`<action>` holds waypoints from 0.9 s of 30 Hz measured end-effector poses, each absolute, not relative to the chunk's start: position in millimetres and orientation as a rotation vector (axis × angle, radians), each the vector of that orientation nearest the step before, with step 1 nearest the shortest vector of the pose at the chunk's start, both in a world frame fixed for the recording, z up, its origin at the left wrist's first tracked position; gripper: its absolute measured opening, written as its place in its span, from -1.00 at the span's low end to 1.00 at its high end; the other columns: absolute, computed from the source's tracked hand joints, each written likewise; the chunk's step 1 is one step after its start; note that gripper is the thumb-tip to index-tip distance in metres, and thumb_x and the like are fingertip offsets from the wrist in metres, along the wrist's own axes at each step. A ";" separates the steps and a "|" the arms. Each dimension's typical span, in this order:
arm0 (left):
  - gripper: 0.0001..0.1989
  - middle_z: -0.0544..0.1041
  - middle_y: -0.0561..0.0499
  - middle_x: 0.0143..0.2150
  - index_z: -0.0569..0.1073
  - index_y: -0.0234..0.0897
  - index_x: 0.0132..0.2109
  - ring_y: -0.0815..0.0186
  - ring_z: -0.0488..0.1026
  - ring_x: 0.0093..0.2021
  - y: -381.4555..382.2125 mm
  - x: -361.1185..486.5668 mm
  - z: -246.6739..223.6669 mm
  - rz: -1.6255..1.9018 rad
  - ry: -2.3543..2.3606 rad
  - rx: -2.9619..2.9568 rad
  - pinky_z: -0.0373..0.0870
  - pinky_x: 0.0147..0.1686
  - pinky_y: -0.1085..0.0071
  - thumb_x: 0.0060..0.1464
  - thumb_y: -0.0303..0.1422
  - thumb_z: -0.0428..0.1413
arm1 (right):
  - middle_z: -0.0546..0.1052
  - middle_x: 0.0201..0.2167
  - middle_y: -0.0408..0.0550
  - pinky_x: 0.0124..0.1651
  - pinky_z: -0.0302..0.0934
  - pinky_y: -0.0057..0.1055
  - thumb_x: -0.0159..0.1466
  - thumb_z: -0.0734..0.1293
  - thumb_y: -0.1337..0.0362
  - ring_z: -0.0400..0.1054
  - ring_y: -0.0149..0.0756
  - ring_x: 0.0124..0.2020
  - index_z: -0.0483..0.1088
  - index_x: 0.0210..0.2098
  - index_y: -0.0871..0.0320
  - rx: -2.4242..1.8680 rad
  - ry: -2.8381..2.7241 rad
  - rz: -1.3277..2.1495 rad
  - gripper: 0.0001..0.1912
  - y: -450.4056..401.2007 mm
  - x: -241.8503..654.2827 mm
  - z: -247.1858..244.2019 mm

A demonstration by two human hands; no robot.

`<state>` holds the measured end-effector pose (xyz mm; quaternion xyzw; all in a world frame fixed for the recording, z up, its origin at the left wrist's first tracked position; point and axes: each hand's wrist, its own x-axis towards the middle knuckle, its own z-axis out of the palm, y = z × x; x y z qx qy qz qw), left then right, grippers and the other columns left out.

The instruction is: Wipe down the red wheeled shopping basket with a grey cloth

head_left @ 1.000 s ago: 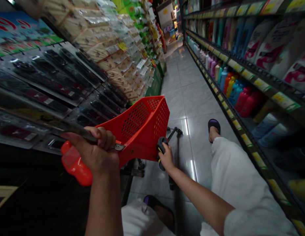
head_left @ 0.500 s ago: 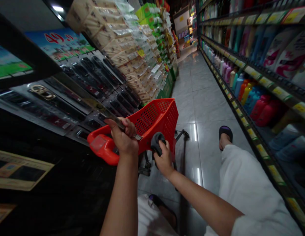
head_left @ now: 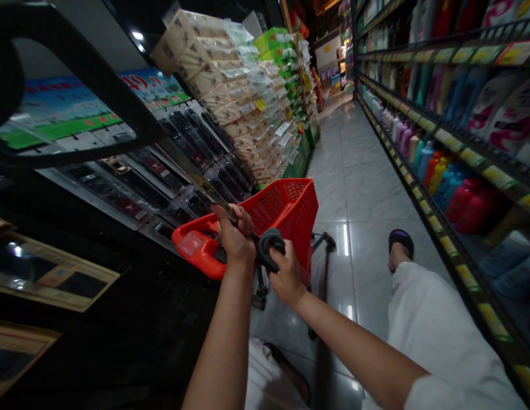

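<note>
My left hand is closed round a long, narrow, metallic-looking shaft that slants toward the upper left. Up there a large black looped frame looms close to the camera, in line with the shaft. Black and rounded, a handle with a loop sits in my right hand, fingers curled round it. Whether handle and shaft are one piece I cannot tell, as my left hand covers the spot between. Just beyond both hands stands a red plastic shopping cart.
On the left, a rack of packaged belts hangs beside tall stacks of beige packs. Shelves with bottles line the right side. Between them runs a grey tiled floor; my slippered foot is on it.
More of the black looped frame shows at the upper left. My hands are closer together, with the handle nearer the shaft's end. The whole view has shifted slightly, the cart appearing farther right.
</note>
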<state>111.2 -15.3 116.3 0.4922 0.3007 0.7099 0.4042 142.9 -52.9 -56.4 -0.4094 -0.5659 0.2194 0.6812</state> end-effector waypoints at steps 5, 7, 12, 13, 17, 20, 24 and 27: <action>-0.38 0.01 0.24 -0.71 0.23 -0.25 -0.55 0.53 -0.10 -0.72 -15.3 109.8 114.5 1.800 0.759 1.231 -0.15 -0.71 0.55 -0.01 0.23 0.12 | 0.34 0.00 0.04 0.13 0.28 -0.18 0.10 0.27 0.53 0.31 -0.12 0.05 0.50 0.06 -0.01 -0.904 -1.323 0.396 -0.43 -48.0 151.8 -63.2; -0.39 0.00 0.24 -0.71 0.23 -0.25 -0.55 0.53 -0.10 -0.72 -14.6 110.2 113.7 1.808 0.758 1.222 -0.15 -0.71 0.55 0.00 0.22 0.12 | 0.35 -0.01 0.05 0.12 0.29 -0.17 0.10 0.25 0.54 0.31 -0.11 0.05 0.51 0.03 0.02 -0.972 -1.305 0.398 -0.44 -51.6 153.9 -82.0; -0.38 0.01 0.25 -0.71 0.24 -0.25 -0.55 0.53 -0.10 -0.72 -12.0 113.0 114.6 1.821 0.748 1.245 -0.15 -0.71 0.55 -0.02 0.23 0.13 | 0.33 0.01 0.07 0.12 0.29 -0.14 0.09 0.27 0.51 0.29 -0.07 0.07 0.45 0.12 0.00 -1.012 -1.287 0.405 -0.38 -52.1 147.0 -73.3; -0.38 0.01 0.25 -0.71 0.24 -0.25 -0.54 0.54 -0.10 -0.72 -11.7 113.4 115.2 1.825 0.752 1.246 -0.15 -0.71 0.55 -0.01 0.23 0.13 | 0.32 0.03 0.07 0.14 0.28 -0.13 0.10 0.29 0.50 0.28 -0.06 0.09 0.43 0.14 -0.01 -0.986 -1.288 0.393 -0.37 -50.0 144.8 -65.8; -0.39 0.01 0.24 -0.71 0.23 -0.25 -0.55 0.53 -0.10 -0.73 -12.0 114.1 117.9 1.805 0.773 1.246 -0.17 -0.71 0.53 0.04 0.21 0.10 | 0.32 0.06 0.07 0.17 0.26 -0.13 0.12 0.32 0.45 0.26 -0.06 0.11 0.43 0.14 -0.01 -0.939 -1.264 0.333 -0.41 -42.0 137.5 -63.9; -0.40 -0.01 0.23 -0.71 0.23 -0.25 -0.56 0.53 -0.12 -0.73 -13.5 114.7 119.2 1.792 0.761 1.264 -0.21 -0.71 0.51 0.07 0.19 0.08 | 0.33 0.06 0.07 0.18 0.24 -0.15 0.10 0.31 0.48 0.26 -0.08 0.11 0.46 0.09 0.01 -1.021 -1.209 0.376 -0.43 -41.8 134.6 -106.7; -0.42 0.00 0.21 -0.71 0.26 -0.25 -0.56 0.52 -0.12 -0.73 -14.7 115.9 119.9 1.798 0.751 1.269 -0.23 -0.70 0.47 0.15 0.14 0.04 | 0.36 -0.02 0.05 0.16 0.26 -0.21 0.04 0.26 0.53 0.31 -0.13 0.07 0.48 0.08 0.07 -1.275 -1.039 0.607 -0.38 -45.7 137.1 -191.1; -0.42 0.00 0.20 -0.70 0.27 -0.25 -0.57 0.52 -0.11 -0.73 -14.0 115.6 119.2 1.799 0.753 1.264 -0.24 -0.69 0.44 0.17 0.12 0.03 | 0.39 -0.14 0.03 0.10 0.29 -0.22 0.00 0.23 0.51 0.37 -0.14 -0.04 0.49 0.07 0.13 -1.470 -0.822 0.815 -0.36 -43.3 140.0 -236.1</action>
